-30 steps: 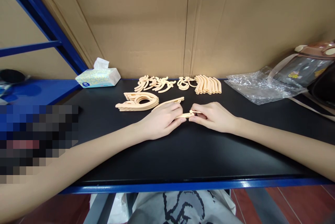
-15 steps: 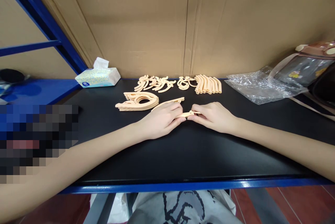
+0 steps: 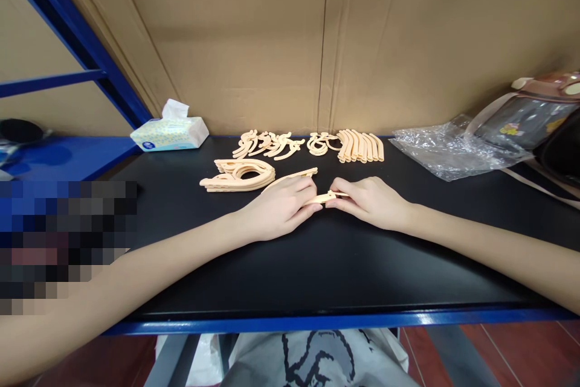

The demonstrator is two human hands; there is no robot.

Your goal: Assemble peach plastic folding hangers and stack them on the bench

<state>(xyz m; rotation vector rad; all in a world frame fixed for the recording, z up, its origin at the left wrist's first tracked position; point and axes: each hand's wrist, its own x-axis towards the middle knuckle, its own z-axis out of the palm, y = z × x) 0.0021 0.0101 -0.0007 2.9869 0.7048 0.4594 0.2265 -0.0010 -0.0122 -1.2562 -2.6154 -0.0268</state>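
Observation:
Pinched in my left hand (image 3: 281,209) is a cream plastic hanger piece (image 3: 322,198), held low over the black tabletop. The fingertips of my right hand (image 3: 376,203) close on the right end of that piece, where a small joint and a thin strip show. Much of it is hidden by my fingers. Behind my left hand a long cream arm (image 3: 310,172) sticks out; I cannot tell whether it belongs to the same hanger. To the left lies a stack of folded cream hangers (image 3: 212,183).
At the back of the table are loose curved pieces (image 3: 283,145), hooks (image 3: 317,145) and a row of hanger arms (image 3: 360,147). A tissue pack (image 3: 170,134) stands back left. A clear plastic bag (image 3: 446,151) and a bottle (image 3: 521,118) are at the right.
Almost nothing differs. My right fingertips have shifted very slightly on the hanger piece, and both hands stay in the same place.

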